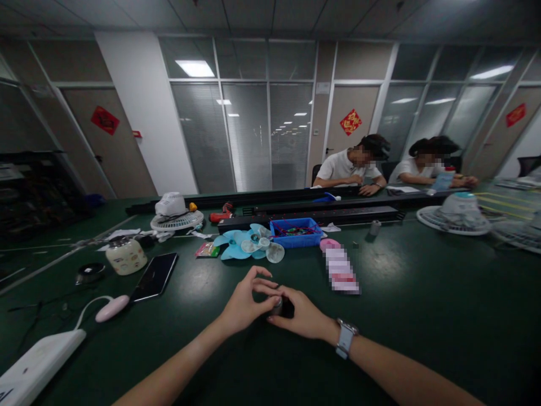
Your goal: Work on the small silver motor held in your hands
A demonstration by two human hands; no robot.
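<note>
My left hand (244,304) and my right hand (305,317) meet over the dark green table (422,304), near its front middle. Both pinch a small dark part (282,307) with a grey end; I cannot make out what it is. The fingers of each hand curl round it. A watch with a pale strap (345,337) sits on my right wrist. Just beyond the hands lie light blue fan blades (243,242) and a clear fan blade (274,252).
A blue tray (296,232) of small parts stands behind the blades. At left lie a phone (154,276), a cream jar (125,256), a pink mouse-like device (111,308) and a white box (34,361). White fan guards (454,219) sit right. Two people sit at the far side.
</note>
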